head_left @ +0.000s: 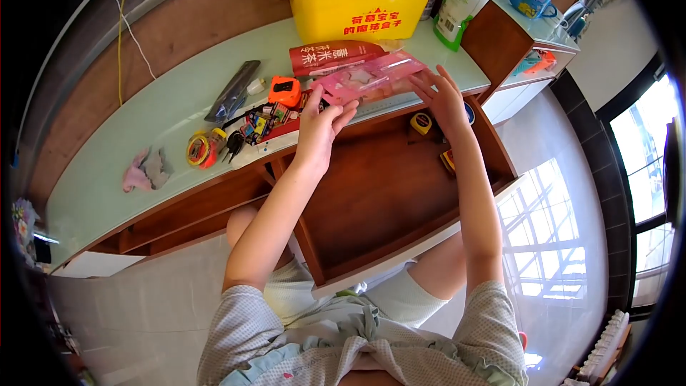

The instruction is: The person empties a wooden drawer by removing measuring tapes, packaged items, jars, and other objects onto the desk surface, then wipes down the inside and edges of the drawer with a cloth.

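Observation:
A flat pink pack (364, 77) with a clear window and a star shape spans the space between my hands, above the tabletop's front edge. My left hand (321, 129) holds its left end, fingers bent at the corner. At its right end, the fingers of my right hand (444, 104) are on the edge, partly stretched. Behind the pack lies a red pouch (332, 57) with white lettering. Below both forearms the wooden drawer (379, 193) is pulled out, with a yellow-and-black round item (421, 124) and a tape measure-like yellow item (448, 161) at its right side.
An orange tape measure (285, 91), several batteries (257, 125), a tape roll (201, 150) and a crumpled cloth (146, 170) lie left on the glass-topped table (93, 179). A full yellow bin (357, 14) and a green-white pouch (461, 7) stand behind. A cabinet (500, 46) is at right.

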The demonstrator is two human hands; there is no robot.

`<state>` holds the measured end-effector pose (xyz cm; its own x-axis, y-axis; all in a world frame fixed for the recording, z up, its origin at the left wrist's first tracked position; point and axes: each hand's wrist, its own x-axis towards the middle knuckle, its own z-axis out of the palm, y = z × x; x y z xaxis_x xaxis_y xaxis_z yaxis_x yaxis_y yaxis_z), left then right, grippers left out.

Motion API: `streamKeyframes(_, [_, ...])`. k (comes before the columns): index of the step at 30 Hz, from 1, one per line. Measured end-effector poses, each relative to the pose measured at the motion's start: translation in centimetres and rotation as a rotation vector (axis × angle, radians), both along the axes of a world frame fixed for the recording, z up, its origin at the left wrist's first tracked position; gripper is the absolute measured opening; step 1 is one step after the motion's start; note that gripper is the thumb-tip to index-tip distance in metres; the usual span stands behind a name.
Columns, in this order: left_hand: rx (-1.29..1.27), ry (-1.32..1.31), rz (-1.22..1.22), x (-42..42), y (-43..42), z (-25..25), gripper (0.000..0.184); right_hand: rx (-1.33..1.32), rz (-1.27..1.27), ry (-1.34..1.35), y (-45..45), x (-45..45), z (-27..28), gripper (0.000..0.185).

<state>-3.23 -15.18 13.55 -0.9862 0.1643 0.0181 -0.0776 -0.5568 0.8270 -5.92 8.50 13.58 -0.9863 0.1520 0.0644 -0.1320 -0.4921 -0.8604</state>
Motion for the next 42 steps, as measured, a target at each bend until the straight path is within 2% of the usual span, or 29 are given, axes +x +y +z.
streamKeyframes(5, [0.062, -0.009, 0.007, -1.1, 1.3, -0.5, 0.059, 0.116, 0.169, -0.025, -1.3, -0.6, 0.6, 0.06])
streamKeyframes(8, [0.132, 0.028, -0.008, -1.7, 2.0, -0.5, 0.08, 0.12, 0.081, -0.023, -1.4, -1.5, -0.2, 0.058])
streamKeyframes(11, [0.159, 0.006, 0.008, -1.7, 2.8, 0.1, 0.052, 0.153, 0.012, -0.011, -1.7, -1.9, -0.7, 0.055])
streamKeyframes(14, [0.17, -0.022, 0.018, -2.1, 3.5, -0.2, 0.055, 0.116, 0.051, -0.003, -1.8, -1.7, -0.9, 0.053])
streamKeyframes(20, [-0.02, -0.025, 0.053, -0.1, 2.6, 0.0, 0.063, 0.188, 0.15, 0.075, -0.5, 0.4, -0.4, 0.047])
streamKeyframes(23, [-0.078, 0.022, 0.069, 2.2, 2.1, -0.4, 0.057, 0.322, 0.289, 0.048, 1.0, 2.2, -0.7, 0.04])
streamKeyframes(26, [-0.147, 0.054, 0.001, 3.8, 2.2, -1.3, 0.055, 0.448, 0.298, -0.063, 2.0, 4.0, -1.5, 0.037])
streamKeyframes(31, [-0.288, -0.003, -0.165, 4.7, 4.4, -3.2, 0.039, 0.633, 0.356, -0.176, 4.7, 5.4, -5.2, 0.036])
streamKeyframes(34, [-0.421, 0.108, -0.295, 4.7, 6.6, -6.5, 0.04, 0.754, 0.468, -0.164, 6.0, 6.0, -7.9, 0.036])
streamKeyframes(35, [-0.447, 0.097, -0.32, 5.1, 7.4, -7.5, 0.042, 0.759, 0.459, -0.08, 6.3, 5.9, -9.9, 0.037])
streamKeyframes(38, [-0.633, 0.095, -0.461, 5.3, 8.9, -9.8, 0.044, 1.173, 0.504, -0.058, 6.5, 7.1, -10.5, 0.039])
streamKeyframes(42, [-0.707, 0.073, -0.523, 3.4, 10.6, -11.4, 0.036, 1.405, 0.584, -0.138, 7.5, 7.0, -11.6, 0.043])
